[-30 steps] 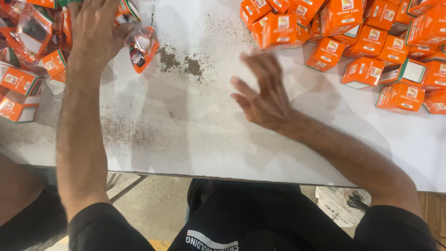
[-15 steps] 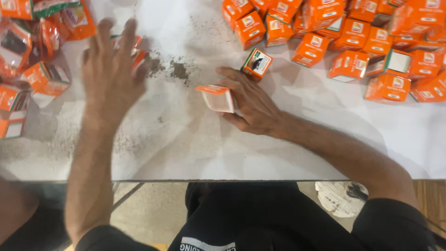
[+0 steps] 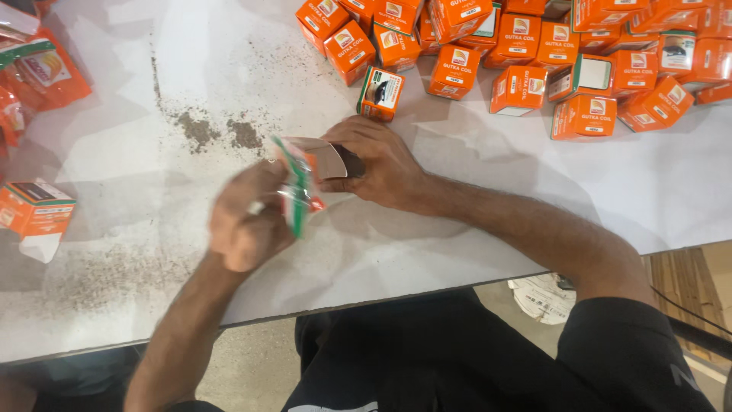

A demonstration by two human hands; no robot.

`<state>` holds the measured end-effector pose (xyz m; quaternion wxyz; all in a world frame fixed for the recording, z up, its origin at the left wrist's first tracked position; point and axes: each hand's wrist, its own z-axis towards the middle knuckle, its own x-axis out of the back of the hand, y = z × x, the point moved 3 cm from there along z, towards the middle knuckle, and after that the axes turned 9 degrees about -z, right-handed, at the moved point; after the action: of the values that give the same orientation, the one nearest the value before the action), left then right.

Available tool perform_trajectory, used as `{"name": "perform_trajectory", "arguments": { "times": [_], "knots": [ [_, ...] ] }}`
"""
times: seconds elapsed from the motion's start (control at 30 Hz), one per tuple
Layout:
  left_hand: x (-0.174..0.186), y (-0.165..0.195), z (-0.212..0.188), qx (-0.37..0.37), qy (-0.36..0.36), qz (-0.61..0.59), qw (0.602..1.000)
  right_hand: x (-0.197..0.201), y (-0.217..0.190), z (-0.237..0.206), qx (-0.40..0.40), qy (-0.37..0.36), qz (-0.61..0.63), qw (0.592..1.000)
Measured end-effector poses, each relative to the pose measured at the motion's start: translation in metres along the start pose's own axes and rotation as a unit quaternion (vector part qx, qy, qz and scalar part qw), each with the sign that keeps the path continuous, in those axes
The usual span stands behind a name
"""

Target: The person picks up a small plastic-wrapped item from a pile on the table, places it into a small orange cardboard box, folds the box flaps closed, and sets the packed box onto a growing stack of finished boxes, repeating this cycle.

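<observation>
Left hand: the left hand (image 3: pixel 248 217) is curled shut over the middle of the table (image 3: pixel 457 198), pinching a small sachet (image 3: pixel 296 187) between thumb and fingers; hand and sachet are blurred.
Sachet: orange and clear with a green strip, held on edge and upright, its top touching the open flap of the box.
Right hand: the right hand (image 3: pixel 385 160) lies just beside the left, fingers wrapped around a small box (image 3: pixel 329 159) and pressing it against the table.
Box: only its pale open flap and a dark bit of its side show past the fingers; the flap points at the sachet.
Lone box: one orange box (image 3: pixel 380 93) with a green edge stands just behind the right hand, apart from the rest.
Box heap: a crowd of orange boxes (image 3: pixel 518 53) fills the far right of the table, tumbled at all angles, some touching.
Sachet heap: more orange sachets (image 3: pixel 38 69) lie at the far left corner.
Left edge: another orange box (image 3: pixel 34 215) lies on its side near the left edge, white flap open, well apart from both hands.
Table top: white, with a patch of dark crumbs (image 3: pixel 217 131) beyond the left hand and a finer scatter near the front edge.
Person: seated at the front edge, dark clothes, bare forearms.
</observation>
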<state>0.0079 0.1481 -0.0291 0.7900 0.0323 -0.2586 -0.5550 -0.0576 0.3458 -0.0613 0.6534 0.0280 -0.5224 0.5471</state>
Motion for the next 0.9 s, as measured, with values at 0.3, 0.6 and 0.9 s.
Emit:
{"name": "perform_trajectory", "arguments": {
  "times": [0.3,0.6,0.9],
  "knots": [
    [-0.019,-0.004,-0.005,0.042,-0.178,0.119,0.976,0.001,0.005,-0.002,-0.034,-0.009,0.017,0.999],
    [-0.030,-0.011,0.002,0.296,-0.059,0.022,0.953,0.000,-0.001,-0.006,0.008,-0.026,-0.057,0.998],
    [-0.048,-0.040,-0.021,0.487,-0.004,-0.129,0.864,-0.003,-0.006,-0.014,0.007,-0.004,-0.067,0.998]
  ]
}}
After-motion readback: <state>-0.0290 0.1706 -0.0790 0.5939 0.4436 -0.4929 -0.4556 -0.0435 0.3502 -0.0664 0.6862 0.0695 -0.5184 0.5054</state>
